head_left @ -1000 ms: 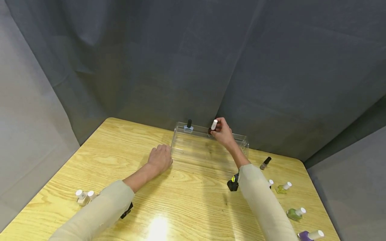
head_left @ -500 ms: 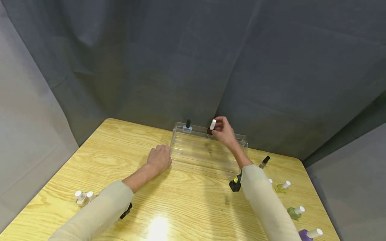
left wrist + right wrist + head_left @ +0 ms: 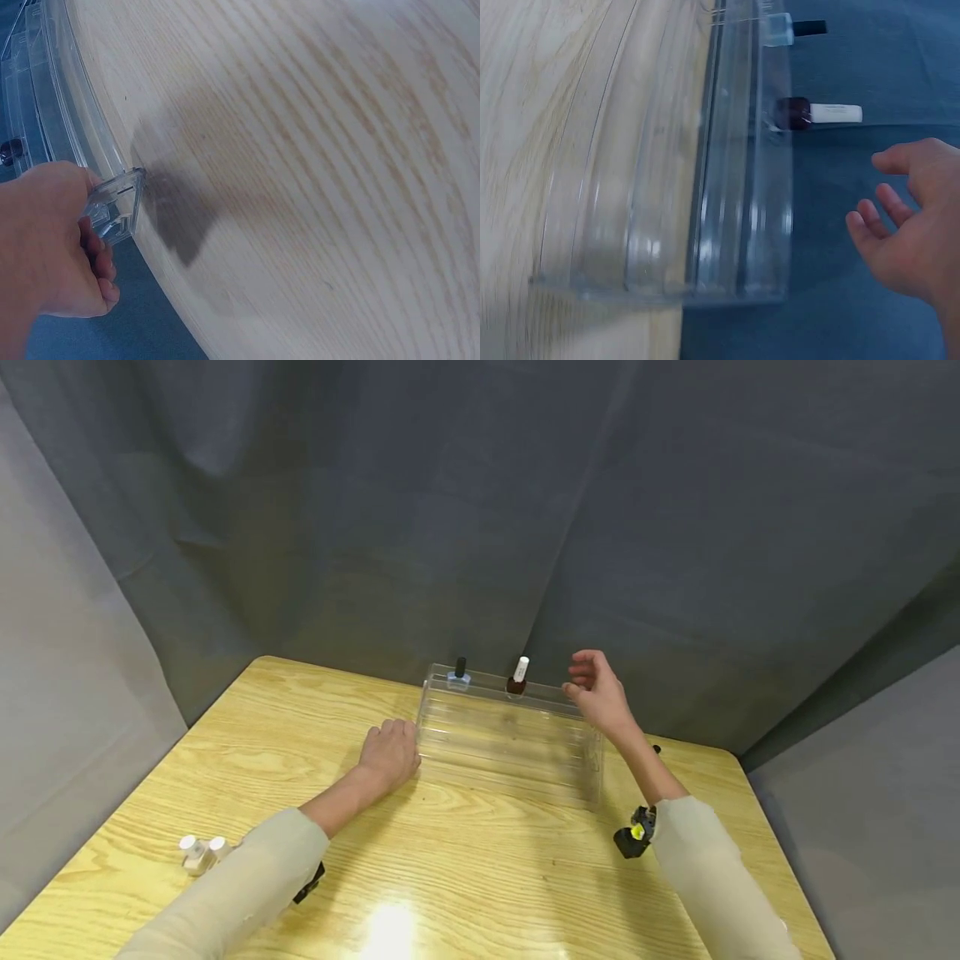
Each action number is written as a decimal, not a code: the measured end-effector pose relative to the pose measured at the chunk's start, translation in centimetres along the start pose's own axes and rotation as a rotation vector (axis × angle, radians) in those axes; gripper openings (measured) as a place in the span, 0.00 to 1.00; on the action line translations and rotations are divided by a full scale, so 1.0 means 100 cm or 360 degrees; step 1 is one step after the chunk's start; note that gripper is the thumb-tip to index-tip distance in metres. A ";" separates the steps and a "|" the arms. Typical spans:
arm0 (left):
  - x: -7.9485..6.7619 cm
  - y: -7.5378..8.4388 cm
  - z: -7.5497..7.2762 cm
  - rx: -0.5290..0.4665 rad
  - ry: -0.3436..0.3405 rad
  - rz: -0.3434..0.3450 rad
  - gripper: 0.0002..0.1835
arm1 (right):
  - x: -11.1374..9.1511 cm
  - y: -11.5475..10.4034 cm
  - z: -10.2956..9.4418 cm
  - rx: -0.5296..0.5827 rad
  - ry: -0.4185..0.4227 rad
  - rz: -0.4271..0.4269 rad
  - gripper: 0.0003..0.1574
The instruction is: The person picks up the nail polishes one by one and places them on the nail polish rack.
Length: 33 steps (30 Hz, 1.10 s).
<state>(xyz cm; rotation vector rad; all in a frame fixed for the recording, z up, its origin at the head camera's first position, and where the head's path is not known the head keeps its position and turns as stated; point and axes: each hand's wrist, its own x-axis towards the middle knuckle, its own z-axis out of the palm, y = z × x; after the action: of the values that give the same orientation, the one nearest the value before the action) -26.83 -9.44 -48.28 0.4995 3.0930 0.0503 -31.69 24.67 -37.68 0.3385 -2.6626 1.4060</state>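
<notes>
A clear acrylic tiered rack [image 3: 487, 727] stands at the back of the table. My left hand [image 3: 392, 753] grips its left end; in the left wrist view, fingers curl round the clear side panel [image 3: 124, 196]. On the top tier stands a dark red nail polish bottle [image 3: 516, 686] with a white cap. A pale blue nail polish bottle [image 3: 458, 679] with a black cap is to its left. My right hand [image 3: 602, 700] is above the rack's right end, fingers loosely bent and holding nothing, apart from the red bottle [image 3: 795, 114].
Two white-capped bottles [image 3: 197, 857] stand at the table's left, partly behind the left sleeve. A black cap [image 3: 657, 749] shows beyond the right forearm. A dark curtain [image 3: 420, 527] hangs right behind the wooden table [image 3: 480, 877].
My right hand has let go of the dark red nail polish bottle and moved right. The bottle now stands by itself on the rack. The left hand keeps its grip.
</notes>
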 end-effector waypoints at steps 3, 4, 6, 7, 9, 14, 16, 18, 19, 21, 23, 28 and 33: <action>0.002 -0.001 -0.001 0.0002 0.0014 -0.0004 0.13 | -0.013 -0.003 -0.016 -0.0060 -0.0034 0.0017 0.30; 0.003 -0.001 -0.001 0.0006 0.0019 -0.0006 0.13 | -0.017 -0.004 -0.021 -0.0087 -0.0045 0.0023 0.30; 0.004 -0.002 -0.002 0.0017 0.0019 -0.0009 0.13 | -0.027 -0.006 -0.031 -0.0142 -0.0073 0.0038 0.29; 0.004 -0.002 -0.002 0.0024 0.0018 -0.0009 0.13 | -0.032 -0.007 -0.035 -0.0169 -0.0084 0.0047 0.29; 0.005 -0.003 -0.001 0.0041 0.0017 0.0000 0.14 | -0.042 -0.009 -0.043 -0.0196 -0.0096 0.0057 0.29; 0.007 -0.005 0.001 0.0051 0.0023 0.0012 0.14 | -0.068 -0.013 -0.060 -0.0237 -0.0115 0.0069 0.28; 0.007 -0.006 0.001 0.0040 0.0021 0.0002 0.14 | -0.077 -0.015 -0.065 -0.0246 -0.0121 0.0064 0.28; 0.007 -0.008 0.001 0.0035 0.0013 -0.0011 0.14 | -0.086 -0.017 -0.071 -0.0245 -0.0121 0.0058 0.28; 0.007 -0.009 0.000 0.0032 0.0016 -0.0015 0.14 | -0.090 -0.017 -0.073 -0.0247 -0.0118 0.0048 0.27; 0.006 -0.011 0.000 0.0030 0.0020 -0.0016 0.14 | -0.098 -0.019 -0.079 -0.0260 -0.0107 0.0041 0.26; 0.006 -0.012 -0.001 0.0043 0.0023 -0.0013 0.14 | -0.106 -0.019 -0.086 -0.0287 -0.0091 0.0032 0.25; 0.004 -0.014 -0.003 0.0069 0.0015 -0.0017 0.14 | -0.124 -0.014 -0.103 -0.0349 -0.0037 -0.0012 0.24; 0.004 -0.014 -0.003 0.0052 0.0025 -0.0028 0.14 | -0.149 -0.004 -0.118 -0.0356 0.0030 -0.0022 0.23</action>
<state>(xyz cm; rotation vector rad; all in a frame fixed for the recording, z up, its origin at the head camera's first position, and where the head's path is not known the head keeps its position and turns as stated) -27.69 -10.69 -47.99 0.4749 3.1182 0.0038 -17.23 36.36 -33.74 0.3176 -2.7596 1.0864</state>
